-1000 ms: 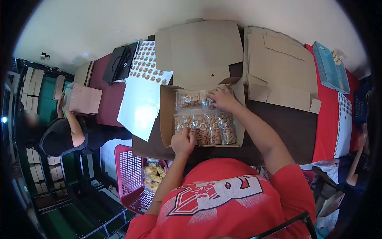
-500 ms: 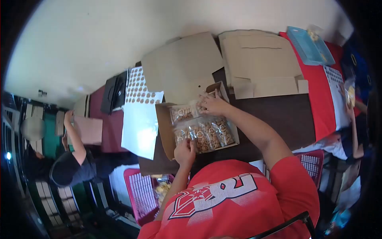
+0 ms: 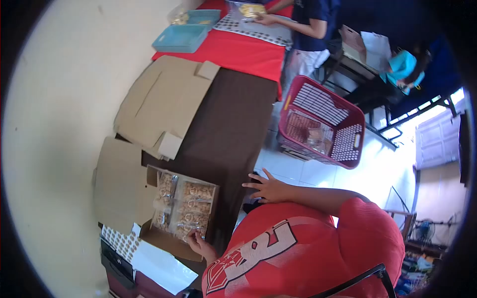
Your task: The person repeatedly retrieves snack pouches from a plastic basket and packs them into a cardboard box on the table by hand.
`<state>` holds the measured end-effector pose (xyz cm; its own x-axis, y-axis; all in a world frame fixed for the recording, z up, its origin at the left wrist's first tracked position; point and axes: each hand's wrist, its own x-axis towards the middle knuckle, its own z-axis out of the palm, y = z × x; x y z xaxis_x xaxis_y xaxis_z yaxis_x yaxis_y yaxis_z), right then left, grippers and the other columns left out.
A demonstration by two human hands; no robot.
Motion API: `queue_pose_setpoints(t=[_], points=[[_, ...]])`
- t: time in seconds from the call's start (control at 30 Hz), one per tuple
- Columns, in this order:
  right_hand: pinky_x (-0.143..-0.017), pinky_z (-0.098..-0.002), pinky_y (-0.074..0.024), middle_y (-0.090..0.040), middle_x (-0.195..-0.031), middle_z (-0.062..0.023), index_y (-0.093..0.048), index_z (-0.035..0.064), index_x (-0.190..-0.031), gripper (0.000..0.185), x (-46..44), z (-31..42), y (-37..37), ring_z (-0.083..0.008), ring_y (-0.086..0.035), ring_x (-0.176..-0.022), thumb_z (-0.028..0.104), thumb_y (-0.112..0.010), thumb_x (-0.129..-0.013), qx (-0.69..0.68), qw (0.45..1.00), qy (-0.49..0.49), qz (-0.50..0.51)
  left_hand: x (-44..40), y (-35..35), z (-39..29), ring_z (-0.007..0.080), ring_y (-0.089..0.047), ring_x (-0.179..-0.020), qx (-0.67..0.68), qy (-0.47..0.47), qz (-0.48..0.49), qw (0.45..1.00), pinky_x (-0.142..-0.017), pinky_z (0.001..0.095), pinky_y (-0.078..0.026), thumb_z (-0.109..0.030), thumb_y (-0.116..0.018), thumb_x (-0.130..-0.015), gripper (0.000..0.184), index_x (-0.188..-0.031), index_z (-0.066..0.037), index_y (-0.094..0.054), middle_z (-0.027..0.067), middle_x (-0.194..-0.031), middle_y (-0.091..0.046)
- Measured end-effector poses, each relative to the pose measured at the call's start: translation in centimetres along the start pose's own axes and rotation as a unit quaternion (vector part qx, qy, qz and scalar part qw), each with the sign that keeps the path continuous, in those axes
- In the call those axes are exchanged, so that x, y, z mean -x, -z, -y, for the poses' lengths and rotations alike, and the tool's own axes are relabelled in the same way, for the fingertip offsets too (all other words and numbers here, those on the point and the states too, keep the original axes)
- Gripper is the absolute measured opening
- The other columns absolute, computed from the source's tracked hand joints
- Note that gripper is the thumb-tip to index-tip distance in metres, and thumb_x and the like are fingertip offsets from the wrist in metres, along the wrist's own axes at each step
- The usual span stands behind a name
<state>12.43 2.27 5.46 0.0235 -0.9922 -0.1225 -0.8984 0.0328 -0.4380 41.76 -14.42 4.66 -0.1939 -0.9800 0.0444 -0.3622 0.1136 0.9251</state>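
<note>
An open cardboard box stands on the dark tabletop, holding two rows of clear snack packets with round labels. My left hand is at the box's near end, its fingertips at the lowest packet. Those fingers look slightly apart and hold nothing that I can see. Away from the box, my right hand hangs in the air beyond the table edge. Its fingers are spread with nothing in them. A magenta basket with a few clear packets at its bottom lies farther out, apart from that hand.
Flattened cardboard boxes lie along the wall side. Sticker sheets and a black case are beside the box. A blue tray sits on a red cloth, where another person handles a yellow snack bag.
My view has swung to the right, bringing the basket into sight. My right hand has left the packets and moved out past the table edge with its fingers spread. My left hand stays at the box.
</note>
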Motion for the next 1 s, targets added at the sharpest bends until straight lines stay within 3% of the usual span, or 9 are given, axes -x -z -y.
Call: queue_pose_setpoints(t=[0.07, 0.17, 0.3, 0.47, 0.63, 0.77, 0.87, 0.93, 1.0], points=[[-0.103, -0.0703, -0.0164, -0.016, -0.151, -0.0072, -0.057, 0.0228, -0.122, 0.043, 2.8, -0.6, -0.2, -0.0363, -0.003, -0.141, 0.034, -0.063, -0.081, -0.036, 0.986, -0.118, 0.116, -0.2, -1.0, -1.3, 0.0152, -0.040, -0.067, -0.021, -0.088, 0.028, 0.996, -0.061, 0.0322, -0.035, -0.019, -0.048, -0.096, 0.026, -0.078, 0.000, -0.047, 0.0053, -0.073, -0.044], [-0.103, -0.0694, -0.0178, -0.017, -0.151, -0.0076, -0.058, 0.0218, -0.122, 0.043, 6.2, -3.2, -1.9, -0.0363, -0.006, -0.141, 0.038, -0.061, -0.082, -0.001, 0.976, -0.189, 0.105, -0.2, -3.0, -0.5, 0.0105, -0.038, -0.065, -0.032, -0.031, 0.138, 0.989, -0.062, 0.0254, -0.034, -0.023, -0.042, -0.099, 0.030, -0.075, -0.005, -0.047, 0.0014, -0.074, -0.044], [-0.105, -0.0670, -0.0178, -0.019, -0.150, -0.0085, -0.056, 0.0199, -0.124, 0.043, 11.1, -7.0, -2.9, -0.0349, -0.007, -0.141, 0.036, -0.060, -0.084, -0.026, 0.951, -0.306, 0.030, 0.1, -8.7, -3.6, 0.0132, -0.042, -0.068, 0.120, 0.025, 0.234, 0.965, -0.061, 0.0281, -0.037, -0.016, -0.049, -0.095, 0.018, -0.106, -0.003, -0.042, 0.0046, -0.080, -0.048], [-0.095, -0.0504, -0.0382, -0.051, -0.120, -0.0066, -0.059, 0.0149, -0.100, 0.020, 17.5, -13.8, -2.3, -0.0293, -0.043, -0.116, 0.020, -0.058, -0.081, -0.006, 0.902, -0.375, -0.213, 1.3, -13.6, -5.0, 0.0135, -0.048, -0.080, 0.114, -0.078, 0.366, 0.920, -0.073, 0.0280, -0.042, -0.006, -0.054, -0.090, 0.040, -0.124, -0.003, -0.032, 0.0086, -0.101, -0.047], [-0.088, -0.0426, -0.0458, -0.062, -0.097, -0.0141, -0.058, 0.0098, -0.094, 0.016, 22.5, -25.3, -4.6, -0.0327, -0.058, -0.097, 0.021, -0.054, -0.083, -0.069, 0.846, -0.465, -0.251, 1.9, -18.8, -9.4, 0.0154, -0.049, -0.089, -0.042, -0.089, 0.343, 0.934, -0.083, 0.0292, -0.040, -0.004, -0.054, -0.088, 0.046, -0.127, 0.000, -0.030, 0.0104, -0.107, -0.047], [-0.082, -0.0451, -0.0491, -0.062, -0.104, -0.0178, -0.060, 0.0100, -0.102, 0.025, 24.7, -35.0, -9.1, -0.0353, -0.059, -0.100, 0.027, -0.056, -0.083, -0.257, 0.752, -0.598, -0.103, 3.1, -23.9, -9.9, 0.0158, -0.050, -0.090, -0.033, -0.112, 0.369, 0.922, -0.082, 0.0308, -0.042, -0.001, -0.053, -0.088, 0.046, -0.127, 0.000, -0.030, 0.0115, -0.109, -0.048], [-0.084, -0.0456, -0.0489, -0.063, -0.107, -0.0208, -0.050, 0.0141, -0.125, 0.043, 26.1, -41.4, -15.1, -0.0361, -0.062, -0.096, 0.029, -0.055, -0.084, -0.183, 0.826, -0.534, -0.020, 5.1, -26.4, -11.1, 0.0186, -0.052, -0.091, -0.137, -0.140, 0.390, 0.900, -0.083, 0.0322, -0.042, -0.001, -0.055, -0.086, 0.047, -0.127, 0.000, -0.031, 0.0123, -0.110, -0.049], [-0.083, -0.0454, -0.0501, -0.063, -0.107, -0.0225, -0.021, 0.0186, -0.145, 0.074, 25.1, -44.7, -13.9, -0.0364, -0.063, -0.093, 0.024, -0.059, -0.082, -0.259, 0.729, -0.633, -0.012, 5.9, -26.9, -9.6, 0.0214, -0.055, -0.087, -0.182, -0.155, 0.388, 0.890, -0.082, 0.0330, -0.043, -0.002, -0.058, -0.084, 0.048, -0.125, 0.000, -0.034, 0.0131, -0.109, -0.050], [-0.082, -0.0452, -0.0508, -0.062, -0.108, -0.0230, -0.010, 0.0193, -0.147, 0.084, 24.8, -47.4, -14.5, -0.0365, -0.063, -0.094, 0.021, -0.062, -0.080, -0.251, 0.752, -0.608, 0.038, 8.4, -27.4, -12.9, 0.0214, -0.055, -0.086, -0.225, -0.102, 0.388, 0.888, -0.081, 0.0337, -0.043, -0.002, -0.058, -0.084, 0.047, -0.124, 0.000, -0.035, 0.0131, -0.109, -0.051]])
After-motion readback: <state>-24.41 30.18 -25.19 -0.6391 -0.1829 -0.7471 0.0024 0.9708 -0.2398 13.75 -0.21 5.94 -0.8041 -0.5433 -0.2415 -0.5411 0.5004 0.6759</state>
